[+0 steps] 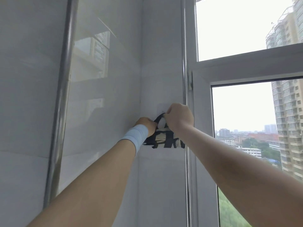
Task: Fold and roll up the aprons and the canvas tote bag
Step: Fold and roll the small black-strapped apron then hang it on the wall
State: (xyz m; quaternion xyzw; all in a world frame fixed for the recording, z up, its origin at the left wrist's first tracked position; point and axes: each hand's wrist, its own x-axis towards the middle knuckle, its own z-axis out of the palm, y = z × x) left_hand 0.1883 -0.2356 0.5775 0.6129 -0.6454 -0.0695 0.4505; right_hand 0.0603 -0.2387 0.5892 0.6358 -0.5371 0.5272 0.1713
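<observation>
A corner is formed by glossy white tiled walls (106,82), with daylight reflected in them. A thick vertical silver metal pipe (63,95) is mounted on the left, and a thinner steel pipe (184,63) beside the white-framed window (246,62). Beige high-rise apartment blocks (288,122) and green treetops (229,212) can be seen outside, pretty hazy.

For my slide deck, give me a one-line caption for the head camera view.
Left hand and right hand hold a rolled patterned bundle at a wall hook beside the window.

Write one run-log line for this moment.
left hand: holds rolled patterned cloth | right hand: pinches strap loop | at: wall hook
</observation>
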